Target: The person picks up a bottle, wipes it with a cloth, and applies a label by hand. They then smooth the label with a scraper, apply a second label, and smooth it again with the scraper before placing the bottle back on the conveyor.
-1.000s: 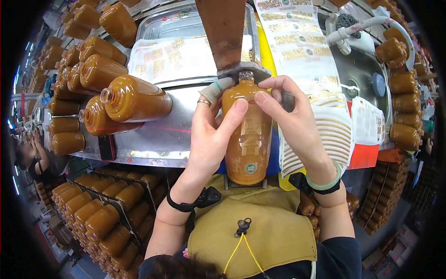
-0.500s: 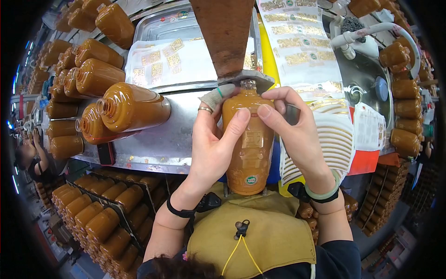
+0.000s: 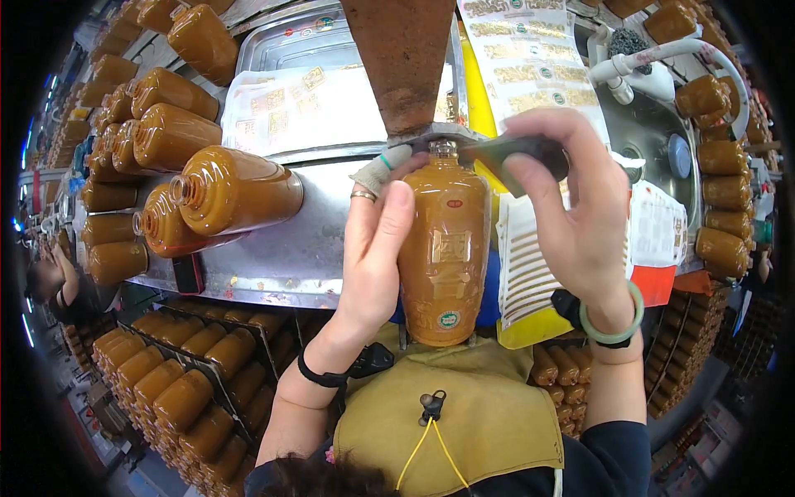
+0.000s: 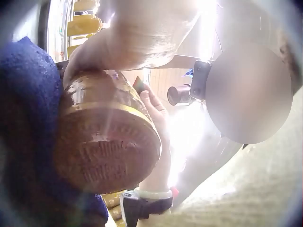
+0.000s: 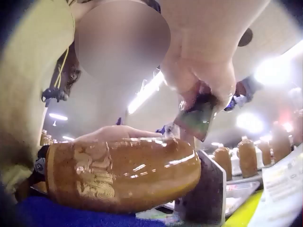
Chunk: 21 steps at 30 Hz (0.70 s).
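Now the right hand [image 3: 580, 207] is lifted away from the bottle [image 3: 447, 273], while in the earlier pictures both thumbs rest on its upper part. Its fingers pinch a dark flat tool [image 3: 538, 153], whose blade is blurred beside the neck; whether it touches, I cannot tell. The bottle lies on its side before the person, its neck at the metal plate [image 3: 455, 131]. Because the thumb is gone, the small red label [image 3: 454, 204] is now uncovered. The left hand [image 3: 373, 273] stays along the bottle's left side, thumb straight and spread from the forefinger; its other fingers are mostly hidden. To my judgement, the pressing by thumbs is paused, the tool takes over, and the left hand only steadies.
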{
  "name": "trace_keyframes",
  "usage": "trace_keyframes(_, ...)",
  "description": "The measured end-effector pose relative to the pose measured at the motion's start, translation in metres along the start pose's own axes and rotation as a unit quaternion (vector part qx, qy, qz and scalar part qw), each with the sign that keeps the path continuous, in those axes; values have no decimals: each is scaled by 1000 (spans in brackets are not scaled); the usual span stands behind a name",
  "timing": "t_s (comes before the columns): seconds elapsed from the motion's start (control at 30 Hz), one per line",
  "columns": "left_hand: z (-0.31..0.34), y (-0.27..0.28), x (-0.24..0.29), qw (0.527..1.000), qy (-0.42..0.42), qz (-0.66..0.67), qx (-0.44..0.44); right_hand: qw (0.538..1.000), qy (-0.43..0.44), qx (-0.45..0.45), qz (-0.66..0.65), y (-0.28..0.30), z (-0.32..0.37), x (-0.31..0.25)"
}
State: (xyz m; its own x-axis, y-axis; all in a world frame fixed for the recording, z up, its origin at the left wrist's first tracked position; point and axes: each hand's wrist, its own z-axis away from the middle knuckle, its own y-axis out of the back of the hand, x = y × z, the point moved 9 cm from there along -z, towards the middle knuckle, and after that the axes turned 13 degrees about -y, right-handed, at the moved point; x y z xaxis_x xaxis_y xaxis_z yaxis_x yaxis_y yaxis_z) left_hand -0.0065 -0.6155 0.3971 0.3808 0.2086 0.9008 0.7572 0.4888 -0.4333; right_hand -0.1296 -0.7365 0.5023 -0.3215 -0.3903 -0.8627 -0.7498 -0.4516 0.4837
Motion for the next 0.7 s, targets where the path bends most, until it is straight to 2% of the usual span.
trace_keyframes(0.03, -1, 1, -2, 1000, 5, 18, 2, 1000, 0, 0, 0, 1, -4, -6)
trace_keyframes(0.1, 0, -4, 0, 998, 17, 52, -11, 964, 190, -123, 138, -29, 7, -47)
trace_keyframes(0.13, 1, -9, 0, 996, 28, 86, -26, 964, 191, -122, 138, -26, 2, -50)
trace_keyframes(0.2, 2, -6, 0, 997, 18, 75, -16, 912, 237, -5, 334, -19, -10, -54)
trace_keyframes(0.27, 2, -4, 2, 998, 7, 65, -6, 925, 233, 22, 299, -13, -9, -57)
trace_keyframes(0.33, 7, -1, 1, 998, 18, 53, 9, 977, 149, -111, 102, -24, 4, -50)
trace_keyframes(0.37, 8, -1, 1, 998, 20, 54, 7, 968, 165, -102, 159, -28, 6, -44)
trace_keyframes(0.4, 10, 1, 2, 1000, 18, 21, 0, 969, 161, -99, 160, -27, 4, -32)
trace_keyframes(0.47, 14, 0, 4, 1000, 16, -11, -8, 966, 144, 54, 207, 3, -6, -15)
trace_keyframes(0.5, 16, -3, 5, 1000, 15, -2, -17, 983, 97, 64, 144, 12, -8, -9)
trace_keyframes(0.53, 19, -6, 6, 1000, 14, 8, -25, 983, 97, 65, 145, 11, -3, -8)
trace_keyframes(0.57, 21, -5, 6, 1000, 14, 8, -25, 1000, -20, 20, -3, 9, 1, 13)
trace_keyframes(0.6, 24, -3, 5, 999, 18, 14, -26, 979, -137, -24, -151, 2, 10, 33)
trace_keyframes(0.63, 25, -2, 4, 999, 22, 19, -27, 954, -220, -95, -177, -8, 23, 41)
trace_keyframes(0.67, 25, -3, 6, 999, 22, 19, -28, 957, -212, -97, -172, -17, 30, 43)
trace_keyframes(0.7, 25, -7, 10, 999, 16, 13, -39, 945, -250, -122, -175, -31, 43, 52)
